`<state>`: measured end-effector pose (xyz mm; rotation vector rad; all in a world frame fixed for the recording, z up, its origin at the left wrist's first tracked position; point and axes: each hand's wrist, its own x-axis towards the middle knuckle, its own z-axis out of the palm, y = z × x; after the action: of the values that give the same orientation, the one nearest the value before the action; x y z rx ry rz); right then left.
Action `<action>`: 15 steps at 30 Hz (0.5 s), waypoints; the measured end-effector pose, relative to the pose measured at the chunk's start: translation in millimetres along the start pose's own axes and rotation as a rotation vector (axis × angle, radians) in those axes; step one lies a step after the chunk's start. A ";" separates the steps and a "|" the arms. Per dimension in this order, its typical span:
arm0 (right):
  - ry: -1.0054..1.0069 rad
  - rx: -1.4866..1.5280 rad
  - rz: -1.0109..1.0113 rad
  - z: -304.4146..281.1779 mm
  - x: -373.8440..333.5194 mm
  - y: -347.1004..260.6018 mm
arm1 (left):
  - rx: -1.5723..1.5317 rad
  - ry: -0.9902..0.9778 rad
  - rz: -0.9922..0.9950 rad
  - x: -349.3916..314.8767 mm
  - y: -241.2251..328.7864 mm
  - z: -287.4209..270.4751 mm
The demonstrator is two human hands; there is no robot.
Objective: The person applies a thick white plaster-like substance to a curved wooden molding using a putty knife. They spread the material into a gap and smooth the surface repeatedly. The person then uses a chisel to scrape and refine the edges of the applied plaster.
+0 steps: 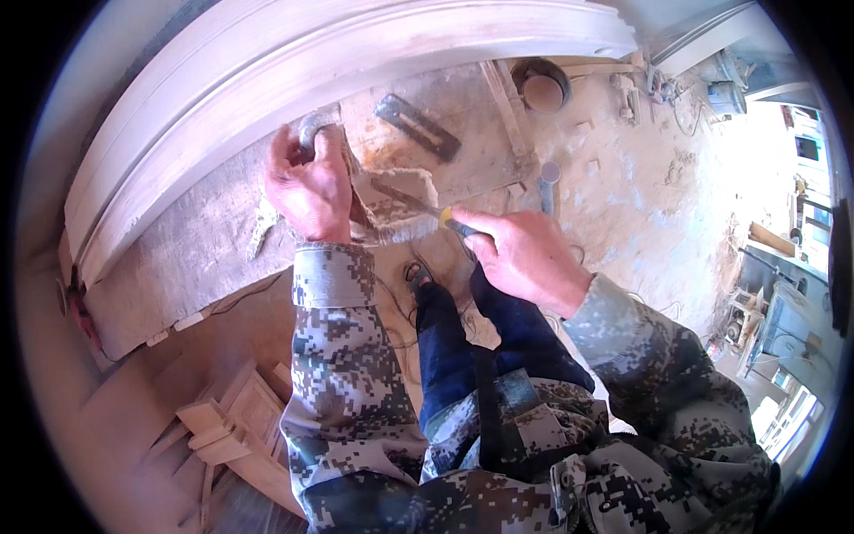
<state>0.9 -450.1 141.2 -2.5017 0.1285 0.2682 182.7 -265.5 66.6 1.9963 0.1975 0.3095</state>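
My left hand [311, 187] is closed around the grey curved handle [318, 123] of a flat tool plate smeared with beige putty [409, 184]. The plate appears to belong to that handle, though the wrist and fingers hide the joint. In my right hand [534, 258] is a putty knife [449, 218] with a yellow and dark handle. Its narrow blade points left and lies against the putty on the plate. Beyond my hands a long white moulded panel [356, 58] curves across the bench board [178, 267].
A dark slotted tool [418, 127] lies on the board. Farther right stand a dark bucket [541, 89] with beige contents and a grey tube-like object [550, 178]. Wooden pieces [236, 427] are stacked at lower left. Cables [391, 303] run over the dusty floor [640, 214].
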 end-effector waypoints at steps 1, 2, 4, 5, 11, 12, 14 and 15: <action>-0.011 0.072 0.042 -1.4 1.1 -0.6 | 0.129 -0.049 0.006 7.4 0.2 3.8; 0.018 0.083 0.030 -0.9 2.2 1.7 | 0.259 -0.099 0.010 15.8 14.0 9.1; 0.057 0.140 -0.004 3.2 6.9 5.5 | 0.504 -0.253 -0.028 32.3 47.7 21.1; 0.056 0.125 0.004 5.4 9.4 8.6 | 0.457 -0.417 -0.031 41.6 51.0 29.3; -0.044 0.151 0.029 13.8 26.0 45.6 | -0.142 -0.549 -0.103 23.4 14.4 19.8; -0.055 0.199 0.050 17.2 27.2 55.9 | -0.118 -0.485 -0.096 13.2 -14.9 28.5; -0.108 0.323 0.045 20.7 33.3 72.4 | 0.159 -0.470 -0.117 5.3 -9.4 30.8; -0.090 0.380 0.001 28.6 34.4 81.9 | 0.300 -0.448 -0.125 2.2 -6.7 31.8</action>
<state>17.2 -500.5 64.3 -2.1096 0.1306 0.3232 194.4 -289.4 47.9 2.2799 0.0844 -0.2637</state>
